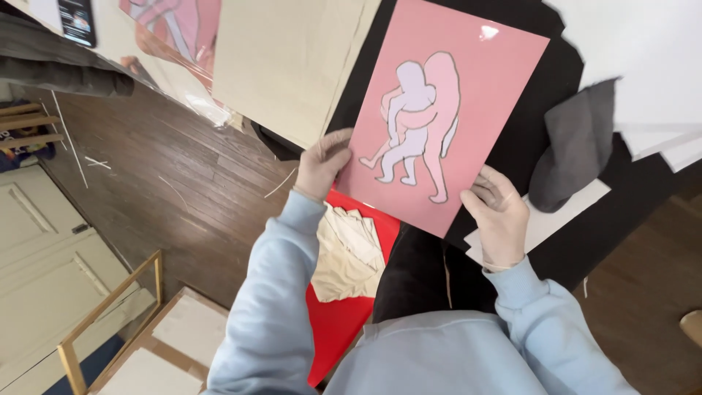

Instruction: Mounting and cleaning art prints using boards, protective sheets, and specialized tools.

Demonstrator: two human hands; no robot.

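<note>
At the far left a wooden floor (183,197) is showing, with pale panels and a gilt frame (110,307) lying low in the corner. Moving right, a beige board (292,58) is resting on the black tabletop (629,212), and below it a red sheet (344,322) is carrying a crumpled cream cloth (351,252).

The left hand (322,164), gloved, is pinching the lower left edge of a pink print (446,110), thumb on the face and fingers curled behind. The print is being held up over the black table, tilted, with two pale embracing figures on it. The right hand (497,216), also gloved, is gripping the bottom right corner, fingers closed over the edge.

The print is looking thin, light and glossy, catching a glare spot near its top, so it is probably bending easily and marking or creasing if squeezed. Holding it by opposite edges, as both hands are doing, seems the safest way to keep it flat and keep fingers off the picture.

Further right a grey cloth (578,146) is lying over white sheets (643,58).
</note>
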